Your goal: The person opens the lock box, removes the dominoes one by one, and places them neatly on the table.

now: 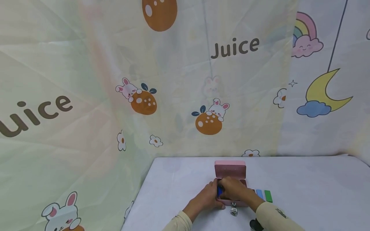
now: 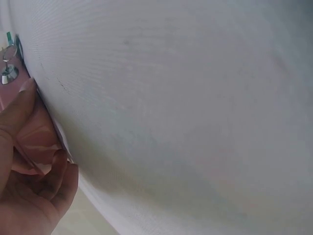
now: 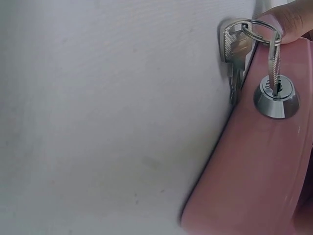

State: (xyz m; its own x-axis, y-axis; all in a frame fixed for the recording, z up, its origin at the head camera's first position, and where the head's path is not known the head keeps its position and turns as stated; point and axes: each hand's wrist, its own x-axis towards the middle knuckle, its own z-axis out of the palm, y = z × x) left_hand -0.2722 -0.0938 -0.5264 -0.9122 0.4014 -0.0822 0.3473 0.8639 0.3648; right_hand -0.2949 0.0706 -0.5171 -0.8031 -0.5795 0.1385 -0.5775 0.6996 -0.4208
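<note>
A pink metal lock box point(image 1: 228, 203) stands on the white table with its lid point(image 1: 230, 170) raised at the back. My left hand point(image 1: 207, 195) holds the box's left end, thumb at the front and fingers along the side. My right hand point(image 1: 233, 188) reaches down inside, its fingertips hidden by the hand and the box wall. Beside it in the box shows a blue piece point(image 1: 220, 191); whether the right fingers hold anything I cannot tell. In the right wrist view a key sits in the front lock point(image 3: 277, 107), and a second key point(image 3: 238, 46) hangs from its ring.
Right of the box lie a light blue strip point(image 1: 260, 193) and a green strip point(image 1: 268, 196). A small black object point(image 1: 255, 225) is partly covered by the right sleeve point(image 1: 277, 216). Behind the table point(image 1: 306, 189) hangs a printed cloth point(image 1: 179, 64).
</note>
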